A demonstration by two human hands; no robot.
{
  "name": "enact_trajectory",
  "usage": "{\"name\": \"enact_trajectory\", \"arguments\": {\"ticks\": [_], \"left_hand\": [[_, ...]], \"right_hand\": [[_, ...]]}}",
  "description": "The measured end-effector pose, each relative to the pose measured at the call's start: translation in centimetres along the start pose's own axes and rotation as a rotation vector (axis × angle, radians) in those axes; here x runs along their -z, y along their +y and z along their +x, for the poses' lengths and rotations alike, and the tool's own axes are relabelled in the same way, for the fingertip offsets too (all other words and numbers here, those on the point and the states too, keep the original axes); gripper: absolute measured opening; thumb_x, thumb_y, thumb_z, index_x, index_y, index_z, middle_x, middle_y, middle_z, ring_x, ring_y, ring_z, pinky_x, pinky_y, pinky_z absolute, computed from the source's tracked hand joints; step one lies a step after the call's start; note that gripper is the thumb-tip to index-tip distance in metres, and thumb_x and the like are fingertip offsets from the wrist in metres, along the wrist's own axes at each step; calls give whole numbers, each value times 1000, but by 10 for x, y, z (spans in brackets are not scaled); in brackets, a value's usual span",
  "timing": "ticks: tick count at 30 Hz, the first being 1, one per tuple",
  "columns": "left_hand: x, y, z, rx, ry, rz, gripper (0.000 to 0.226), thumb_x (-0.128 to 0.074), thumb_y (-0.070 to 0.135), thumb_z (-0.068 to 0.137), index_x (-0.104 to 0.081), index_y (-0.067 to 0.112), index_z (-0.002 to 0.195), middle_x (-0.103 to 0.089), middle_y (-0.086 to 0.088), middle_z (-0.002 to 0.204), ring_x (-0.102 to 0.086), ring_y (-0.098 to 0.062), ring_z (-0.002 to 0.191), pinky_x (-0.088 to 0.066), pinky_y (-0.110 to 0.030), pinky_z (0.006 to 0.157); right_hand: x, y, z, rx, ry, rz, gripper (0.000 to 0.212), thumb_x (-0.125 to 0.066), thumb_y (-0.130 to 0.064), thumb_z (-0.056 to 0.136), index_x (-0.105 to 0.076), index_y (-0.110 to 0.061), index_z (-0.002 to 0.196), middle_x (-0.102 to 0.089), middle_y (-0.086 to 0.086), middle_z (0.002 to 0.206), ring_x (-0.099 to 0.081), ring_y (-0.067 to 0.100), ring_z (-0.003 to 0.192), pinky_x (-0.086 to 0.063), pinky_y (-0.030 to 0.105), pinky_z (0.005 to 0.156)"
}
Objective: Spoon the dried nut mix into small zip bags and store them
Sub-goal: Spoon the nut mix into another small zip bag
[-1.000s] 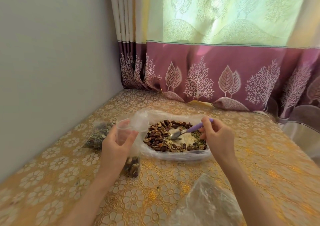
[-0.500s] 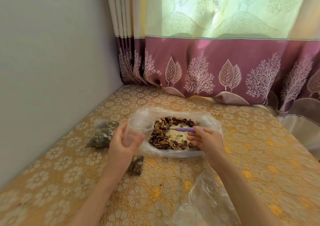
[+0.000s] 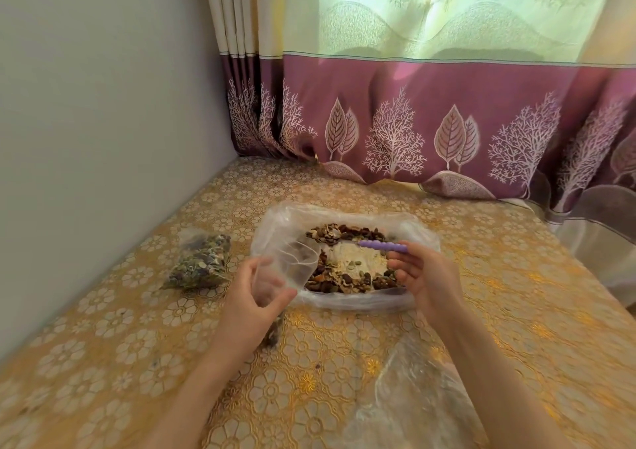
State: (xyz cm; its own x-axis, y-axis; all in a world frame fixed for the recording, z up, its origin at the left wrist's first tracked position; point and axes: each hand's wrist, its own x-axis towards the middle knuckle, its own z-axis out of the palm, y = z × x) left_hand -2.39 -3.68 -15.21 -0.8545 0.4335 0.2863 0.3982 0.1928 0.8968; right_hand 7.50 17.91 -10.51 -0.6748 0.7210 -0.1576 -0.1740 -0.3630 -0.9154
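At table centre, the nut mix (image 3: pixel 344 269) sits in a big open plastic bag (image 3: pixel 347 299), most of it ringed round the edge with a pale bare patch in the middle.

Right hand (image 3: pixel 425 278) pinches the purple spoon (image 3: pixel 382 245) by the handle end. Handle's long axis runs roughly level, left-right across the mix; bowl end points left toward the other hand. Bowl itself can't be made out, so load state unknown.

Left hand (image 3: pixel 253 297) curls round a small zip bag (image 3: pixel 292 266), thumb on the near side and fingers on the far side, blurred. Bag mouth is held open and faces up and right, at the left rim of the big bag. Some dark mix seems to hang in its bottom below the hand.

Key relation: zip bag mouth lies just left of the spoon tip, near, not touching. Judgement: next move is a short leftward carry along the handle's own axis, then tip into the mouth. Right hand does the travel; left only holds the opening steady. Spill risk at the floppy rim.

One filled bag (image 3: pixel 199 264) lies well left, near the wall (image 3: pixel 103 121). More clear plastic (image 3: pixel 413 400) sits at near right, under the right forearm.

Surface: gold floral tablecloth (image 3: pixel 137 345). Purple and green curtain (image 3: pixel 413 104) at the back.
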Motion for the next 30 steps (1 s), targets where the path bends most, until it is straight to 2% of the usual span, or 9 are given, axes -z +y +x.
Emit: {"name": "enact_trajectory", "arguments": {"ticks": [5, 10, 14, 19, 21, 23, 26, 28, 30], "left_hand": [[1, -6, 2, 42, -10, -3, 66, -66, 52, 64, -43, 31, 121, -66, 4, 94, -62, 0, 86, -44, -11, 72], [0, -7, 3, 33, -12, -20, 65, -66, 48, 66, -43, 27, 123, -67, 2, 91, -63, 0, 81, -45, -6, 68], [1, -5, 2, 36, -14, -25, 63, -65, 48, 68, -43, 28, 124, -67, 1, 94, -63, -4, 83, -45, -14, 71], [2, 3, 0, 61, 0, -101, 69, -68, 52, 63, -45, 27, 124, -65, 8, 101, -61, 6, 86, -45, -12, 70], [3, 6, 0, 59, 35, -144, 66, -69, 53, 60, -48, 29, 118, -63, 12, 106, -60, 10, 88, -45, -8, 68], [3, 10, 0, 36, 78, -188, 55, -70, 50, 62, -50, 32, 110, -64, 12, 102, -60, 9, 86, -45, -5, 67], [3, 15, -2, -9, 137, -193, 46, -69, 50, 62, -53, 34, 102, -64, 16, 91, -60, 3, 78, -47, -12, 67], [4, 16, -2, -17, 168, -212, 43, -69, 52, 61, -54, 35, 98, -65, 9, 86, -60, -3, 70, -49, -19, 60], [5, 16, -1, -16, 178, -225, 44, -70, 51, 63, -55, 30, 99, -66, 10, 86, -61, -3, 69, -50, -20, 58]], "right_hand": [[0, -16, -7, 111, -47, -1, 17, -49, -4, 92, -65, 0, 86, -64, 9, 67, -59, 15, 57, -44, 19, 49], [-2, -34, -17, 215, -114, -34, 21, -49, -6, 91, -66, -1, 82, -65, 9, 64, -59, 15, 55, -45, 22, 52], [-9, -39, -27, 246, -217, -96, 21, -51, -6, 91, -68, 0, 81, -66, 10, 64, -58, 15, 54, -45, 19, 48], [-22, -34, -38, 309, -390, -185, 18, -51, -5, 93, -68, 1, 93, -68, 9, 69, -61, 15, 58, -49, 17, 51], [-25, -32, -41, 322, -476, -210, 19, -49, -2, 93, -67, 1, 97, -69, 10, 74, -62, 16, 62, -51, 19, 55], [-26, -32, -43, 348, -544, -243, 20, -49, -1, 93, -68, -1, 100, -69, 10, 77, -63, 17, 66, -52, 20, 59], [-26, -33, -45, 391, -599, -277, 23, -47, 1, 93, -68, -4, 101, -70, 9, 80, -63, 18, 70, -53, 22, 64], [-25, -32, -45, 401, -607, -277, 25, -46, 3, 93, -69, -5, 100, -70, 8, 79, -63, 18, 70, -53, 22, 65], [-25, -32, -45, 397, -596, -239, 26, -45, 4, 93, -68, -5, 99, -69, 8, 77, -62, 17, 69, -52, 22, 63]]}}
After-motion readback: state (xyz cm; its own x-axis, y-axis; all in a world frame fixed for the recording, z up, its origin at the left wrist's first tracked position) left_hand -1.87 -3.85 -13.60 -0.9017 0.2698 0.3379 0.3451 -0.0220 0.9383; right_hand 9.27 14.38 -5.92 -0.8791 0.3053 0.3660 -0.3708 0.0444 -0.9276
